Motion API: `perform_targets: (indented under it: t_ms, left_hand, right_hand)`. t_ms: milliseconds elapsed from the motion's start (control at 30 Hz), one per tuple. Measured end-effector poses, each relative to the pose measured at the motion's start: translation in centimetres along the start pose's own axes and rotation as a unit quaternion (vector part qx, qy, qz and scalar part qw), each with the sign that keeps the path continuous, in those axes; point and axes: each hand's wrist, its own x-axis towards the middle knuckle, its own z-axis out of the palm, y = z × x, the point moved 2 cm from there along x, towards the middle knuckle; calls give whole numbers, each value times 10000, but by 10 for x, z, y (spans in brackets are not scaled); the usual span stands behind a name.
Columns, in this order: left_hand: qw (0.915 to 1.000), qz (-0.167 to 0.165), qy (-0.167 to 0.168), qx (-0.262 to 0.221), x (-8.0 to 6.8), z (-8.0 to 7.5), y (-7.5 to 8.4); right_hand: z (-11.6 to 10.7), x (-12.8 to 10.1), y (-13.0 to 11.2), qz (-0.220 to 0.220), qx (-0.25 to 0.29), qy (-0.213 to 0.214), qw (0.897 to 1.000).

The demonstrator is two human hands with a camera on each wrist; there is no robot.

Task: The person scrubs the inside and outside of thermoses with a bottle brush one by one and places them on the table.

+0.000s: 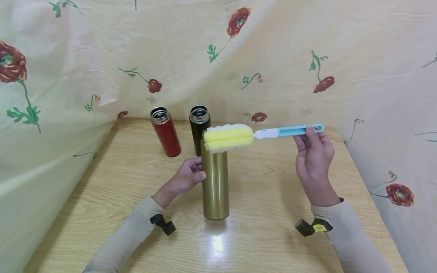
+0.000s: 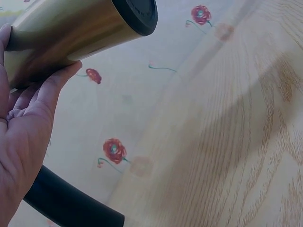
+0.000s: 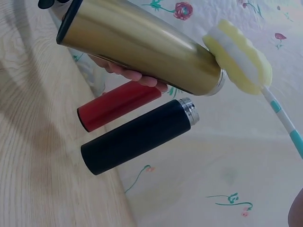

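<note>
A tall gold flask (image 1: 215, 182) stands upright on the wooden table (image 1: 273, 212). My left hand (image 1: 189, 175) grips its side, fingers curled round it; the left wrist view shows the gold flask (image 2: 71, 28) against my left palm (image 2: 23, 132). My right hand (image 1: 314, 151) pinches the blue handle of a bottle brush (image 1: 290, 131). The brush's yellow and white sponge head (image 1: 229, 138) lies sideways over the flask's mouth. In the right wrist view the sponge head (image 3: 239, 56) sits at the rim of the gold flask (image 3: 142, 42).
A red flask (image 1: 166, 132) and a black flask (image 1: 199, 127) stand open-topped behind the gold one, near the table's far edge. A floral cloth (image 1: 307, 57) hangs behind and at both sides.
</note>
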Motion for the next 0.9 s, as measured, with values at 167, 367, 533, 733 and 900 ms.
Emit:
perform_targets:
  t_ms: [167, 367, 533, 733, 900]
  left_hand:
    - [10000, 12, 3, -6, 0, 1, 2]
    - [10000, 83, -26, 32, 2, 2, 4]
    - [10000, 75, -15, 11, 2, 1, 5]
    - [9995, 83, 268, 154, 2, -4, 6]
    - [9988, 89, 364, 320, 1, -9, 5]
  right_hand:
    - [-5, -4, 0, 12, -62, 38, 10000]
    - [-10, -8, 0, -11, -143, -26, 9999]
    - [-14, -12, 0, -6, -219, -40, 9998]
    - [-19, -19, 2, 152, -312, -35, 9994]
    - [-28, -25, 3, 314, -421, -16, 9986]
